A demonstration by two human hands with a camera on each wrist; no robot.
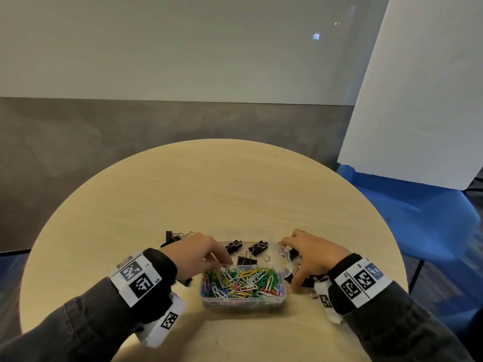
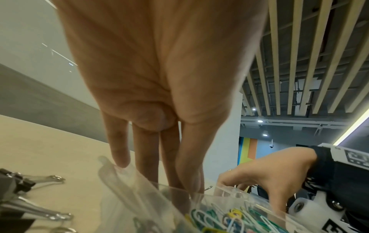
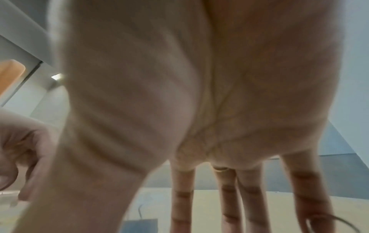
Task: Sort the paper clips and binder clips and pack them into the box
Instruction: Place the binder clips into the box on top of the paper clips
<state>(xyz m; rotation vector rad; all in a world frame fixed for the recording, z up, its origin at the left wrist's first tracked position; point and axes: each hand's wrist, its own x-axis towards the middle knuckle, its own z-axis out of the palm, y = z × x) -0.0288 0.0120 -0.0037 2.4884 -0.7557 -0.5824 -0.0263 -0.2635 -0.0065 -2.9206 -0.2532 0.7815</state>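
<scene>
Paper clips (image 1: 241,283), sorted and coloured, fill the box (image 1: 243,300) section nearest the wearer, just below both sets of fingertips. Left hand (image 1: 198,250): fingers straight and close together, tips resting on the box's transparent lid or wall (image 2: 127,186); which one cannot be told. Right hand (image 1: 312,253): fingers spread over the box's right edge; whether they grip anything cannot be told. Three binder clips (image 1: 247,250) lie between the hands. More binder clips (image 1: 173,237) remain on the table (image 1: 235,192) beyond the left fingers and under the right palm. Judged: paper clips done, binder clips partly packed.

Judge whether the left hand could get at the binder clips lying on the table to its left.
Probably yes: the left hand is at the clear box, with those binder clips just beside it, nothing between.
</scene>
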